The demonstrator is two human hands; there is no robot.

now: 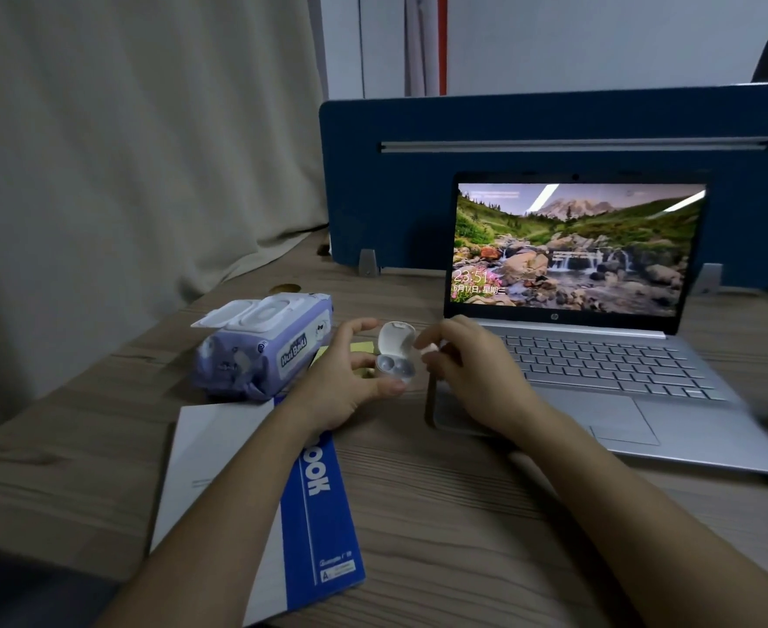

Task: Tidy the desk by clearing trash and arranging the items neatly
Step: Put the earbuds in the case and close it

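Here, an open earbud case (393, 355) is held above the surface (463, 514), just left of the laptop (599, 355).
The case is gripped by the left hand (350, 378), lid up; the right hand (468, 369) hovers beside the lid, fingers loosely curled, nothing visibly held. The lid is best pressed shut squarely while the base is steadied, then the case set neatly near the wipes pack (259, 346) and notebook (314, 514).
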